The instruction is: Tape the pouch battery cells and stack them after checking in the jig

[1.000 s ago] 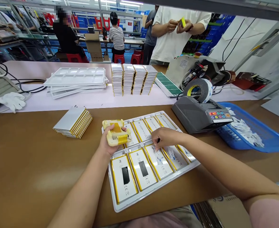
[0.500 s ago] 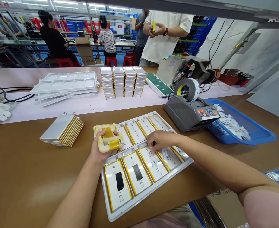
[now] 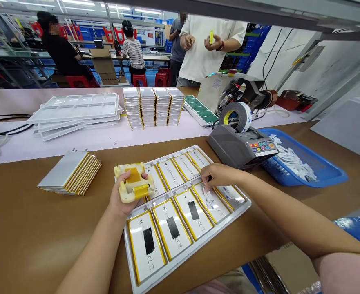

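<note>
My left hand (image 3: 122, 195) is wrapped round a cream block-like holder (image 3: 138, 192) with yellow tape on it, above the left side of a white plastic tray (image 3: 180, 268). Flat white battery cells with yellow edges lie in two rows in this tray. Three near-row cells bear a black patch, among them the third battery cell (image 3: 195, 224). Over the fourth, my right hand (image 3: 218, 176) pinches the upper end of a white backing strip (image 3: 209, 200) with blue print. A small dark spot between its fingers is too small to identify.
Behind the tray stand a grey tape dispenser (image 3: 238, 149) and a blue basket (image 3: 329, 175) of white scraps. At left lies a stack of cells (image 3: 66, 173). Farther back are taller cell stacks (image 3: 153, 108) and white trays (image 3: 78, 110). A person (image 3: 210, 49) stands beyond the table.
My right hand has moved from the third near-row cell to the fourth. The third cell's printed strip is gone and a black patch shows there. The standing person's hands have moved apart.
</note>
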{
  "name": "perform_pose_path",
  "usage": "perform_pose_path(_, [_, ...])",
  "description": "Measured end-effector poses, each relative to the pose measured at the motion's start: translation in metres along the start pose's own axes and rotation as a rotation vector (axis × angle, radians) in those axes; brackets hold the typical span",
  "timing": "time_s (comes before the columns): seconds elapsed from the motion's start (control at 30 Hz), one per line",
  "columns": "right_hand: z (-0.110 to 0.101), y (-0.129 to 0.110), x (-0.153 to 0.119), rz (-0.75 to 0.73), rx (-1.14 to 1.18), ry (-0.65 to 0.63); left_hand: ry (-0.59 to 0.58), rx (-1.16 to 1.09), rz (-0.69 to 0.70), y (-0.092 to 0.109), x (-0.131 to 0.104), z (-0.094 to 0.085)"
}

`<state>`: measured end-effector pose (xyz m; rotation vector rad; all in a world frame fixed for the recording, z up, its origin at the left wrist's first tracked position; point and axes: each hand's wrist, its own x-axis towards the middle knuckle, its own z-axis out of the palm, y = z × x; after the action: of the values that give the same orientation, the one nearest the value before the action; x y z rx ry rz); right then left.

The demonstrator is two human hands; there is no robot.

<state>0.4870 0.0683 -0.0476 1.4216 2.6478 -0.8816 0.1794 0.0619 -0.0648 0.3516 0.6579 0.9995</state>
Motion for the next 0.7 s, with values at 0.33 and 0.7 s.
perform_pose_path(0.33, [0.007,0.007,-0.010,-0.056,-0.005,0.022,0.039,0.010,0.012,0.001,-0.001,0.004])
perform_pose_path(0.7, [0.012,0.013,-0.011,-0.102,0.069,-0.002,0.016,0.005,0.004,0.001,0.000,0.003])
